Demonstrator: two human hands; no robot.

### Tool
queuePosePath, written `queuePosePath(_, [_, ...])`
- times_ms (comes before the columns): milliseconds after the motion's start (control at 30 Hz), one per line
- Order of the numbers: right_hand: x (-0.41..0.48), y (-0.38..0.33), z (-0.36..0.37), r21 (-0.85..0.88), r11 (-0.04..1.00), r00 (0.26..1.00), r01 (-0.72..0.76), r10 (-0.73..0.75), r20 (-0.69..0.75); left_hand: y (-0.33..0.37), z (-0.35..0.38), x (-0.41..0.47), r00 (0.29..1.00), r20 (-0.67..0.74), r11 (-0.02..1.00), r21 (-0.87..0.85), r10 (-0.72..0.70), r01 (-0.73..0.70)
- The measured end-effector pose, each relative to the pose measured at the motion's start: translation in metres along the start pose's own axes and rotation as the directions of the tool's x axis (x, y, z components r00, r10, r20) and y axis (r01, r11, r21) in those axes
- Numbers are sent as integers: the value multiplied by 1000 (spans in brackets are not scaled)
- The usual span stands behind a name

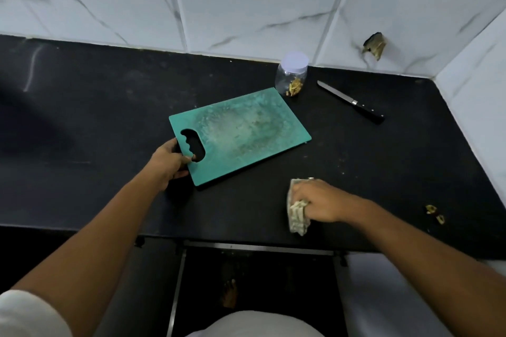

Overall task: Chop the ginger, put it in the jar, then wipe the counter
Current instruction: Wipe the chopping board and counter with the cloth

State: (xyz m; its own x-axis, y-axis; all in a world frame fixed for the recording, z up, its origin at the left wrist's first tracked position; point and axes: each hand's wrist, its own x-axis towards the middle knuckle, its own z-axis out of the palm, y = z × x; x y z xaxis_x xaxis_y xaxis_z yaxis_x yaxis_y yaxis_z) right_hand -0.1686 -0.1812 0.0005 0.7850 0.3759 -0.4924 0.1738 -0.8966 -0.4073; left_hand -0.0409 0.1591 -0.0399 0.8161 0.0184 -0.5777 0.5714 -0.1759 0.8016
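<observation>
Head | black counter (pixel 82 145) speckled | white marble-veined wall tiles (pixel 246 3), one chipped

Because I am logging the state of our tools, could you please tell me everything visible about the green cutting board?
The teal-green, rectangular, plastic-looking cutting board lies askew on the black counter, handle end towards the person. A wavy-edged oval slot pierces that end. Its middle is worn pale with whitish residue; no ginger lies on it. The left hand grips the handle edge, fingers curling into the slot. Its far corner sits close beside the clear lidded jar; contact cannot be told.
</observation>
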Motion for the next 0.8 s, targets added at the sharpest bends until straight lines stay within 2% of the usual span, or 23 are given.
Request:
queuePosePath(67, [-4, 17, -12, 115, 984, 987, -133, 142, -73, 0, 1, -2, 1000, -12, 998, 62, 9, -8])
queuePosePath(133, [1, 8, -15, 200, 970, 953, -141, 188, -238, -1, 3, 0, 996, -75, 982, 186, 53, -38])
queuePosePath(200, [11, -21, -5, 136, 986, 940, -101, 139, -310, -4, 6, 4, 983, -143, 940, 336, 118, -63])
queuePosePath(300, [25, -64, 34, 5, 994, 950, -108, 105, -295, -3, 13, 2, 959, -200, 834, 548, 203, -62])
queuePosePath(367, [24, -67, 49, -42, 984, 917, -171, 144, -372, -2, 21, 0, 943, -236, 738, 675, 234, -15])
queuePosePath(433, [15, -45, 49, -17, 956, 856, -291, 253, -452, -1, 28, -5, 929, -261, 687, 727, 261, 12])
queuePosePath(567, [-23, 38, 31, 152, 814, 672, -561, 555, -490, 8, 46, -15, 905, -180, 606, 789, 385, -101])
queuePosePath(667, [-36, 72, 13, 305, 718, 540, -626, 680, -496, 15, 61, -19, 882, -29, 481, 846, 470, -229])
queuePosePath(733, [-25, 59, 7, 303, 752, 535, -585, 639, -552, 22, 76, -20, 860, 102, 418, 841, 499, -343])
queuePosePath(800, [-4, 26, 13, 213, 860, 648, -464, 493, -580, 26, 93, -18, 835, 242, 355, 821, 494, -448])
